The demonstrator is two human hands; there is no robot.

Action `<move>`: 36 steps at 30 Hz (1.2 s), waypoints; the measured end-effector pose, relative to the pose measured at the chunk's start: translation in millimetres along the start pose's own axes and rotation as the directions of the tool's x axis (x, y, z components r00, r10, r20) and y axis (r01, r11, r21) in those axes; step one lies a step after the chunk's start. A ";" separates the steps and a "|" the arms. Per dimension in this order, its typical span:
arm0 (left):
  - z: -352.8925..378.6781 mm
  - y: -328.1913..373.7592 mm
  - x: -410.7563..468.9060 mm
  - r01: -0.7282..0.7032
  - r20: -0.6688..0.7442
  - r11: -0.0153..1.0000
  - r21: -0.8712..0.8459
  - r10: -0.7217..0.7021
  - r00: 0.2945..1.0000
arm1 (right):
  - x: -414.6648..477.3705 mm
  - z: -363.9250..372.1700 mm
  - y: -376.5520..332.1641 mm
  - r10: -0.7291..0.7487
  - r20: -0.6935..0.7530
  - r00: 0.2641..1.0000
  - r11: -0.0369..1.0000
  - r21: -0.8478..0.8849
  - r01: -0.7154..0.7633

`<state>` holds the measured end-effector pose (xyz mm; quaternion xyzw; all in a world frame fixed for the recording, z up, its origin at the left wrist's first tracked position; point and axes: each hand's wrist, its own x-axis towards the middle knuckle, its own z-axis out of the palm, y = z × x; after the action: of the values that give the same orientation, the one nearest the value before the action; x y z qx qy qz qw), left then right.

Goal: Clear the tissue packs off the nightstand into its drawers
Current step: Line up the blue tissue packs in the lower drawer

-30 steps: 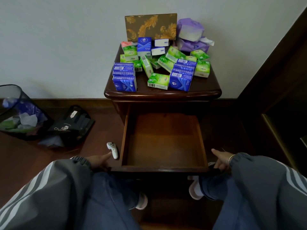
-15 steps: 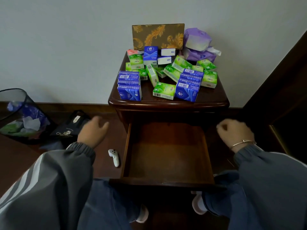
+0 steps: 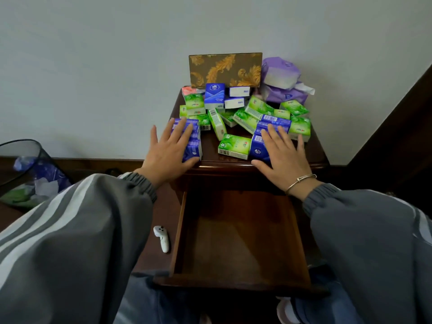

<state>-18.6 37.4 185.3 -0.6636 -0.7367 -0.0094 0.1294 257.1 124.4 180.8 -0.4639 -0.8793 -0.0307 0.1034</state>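
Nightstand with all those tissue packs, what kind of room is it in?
Probably a bedroom: a dark wooden nightstand with an open drawer stands against a plain wall, and a black mesh wastebasket sits nearby.

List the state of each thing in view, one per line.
Pulled-out wooden drawer: open, empty.
Left hand: fingers spread, on the left blue tissue-pack stack.
Right hand: fingers spread, on the right blue tissue-pack stack.
Green tissue packs: scattered on the dark wooden nightstand.
Black mesh bin: holds rubbish.

Left hand (image 3: 167, 153) spread over left blue tissue stack (image 3: 191, 139), right hand (image 3: 283, 155) over right blue stack (image 3: 268, 132) — nightstand (image 3: 314, 157) drawer (image 3: 238, 232) open, empty.
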 end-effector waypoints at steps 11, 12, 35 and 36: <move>13.2 9.8 -19.9 -0.025 -0.191 0.988 -0.154 -0.005 0.982 | 0.0 2.3 -1.1 -0.020 -0.051 0.998 0.996 -0.089 0.016; 13.9 10.9 -21.9 -0.034 -0.213 0.988 -0.149 0.002 0.977 | 0.2 1.7 -0.6 -0.015 -0.061 0.998 0.997 -0.073 0.011; 44.6 61.3 -143.6 0.711 0.749 -0.473 -0.521 0.147 0.646 | -115.1 -10.0 -33.7 0.287 0.365 0.886 -0.125 0.931 -0.343; 53.7 64.9 -147.0 0.757 0.785 -0.447 -0.476 0.172 0.596 | -123.4 -1.3 -32.3 0.225 0.509 0.831 -0.278 0.851 -0.446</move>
<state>48.1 -88.3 93.3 -0.1431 -0.5742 -0.4257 -0.6845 298.4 6.0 157.4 -0.4490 -0.4243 0.7029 0.3526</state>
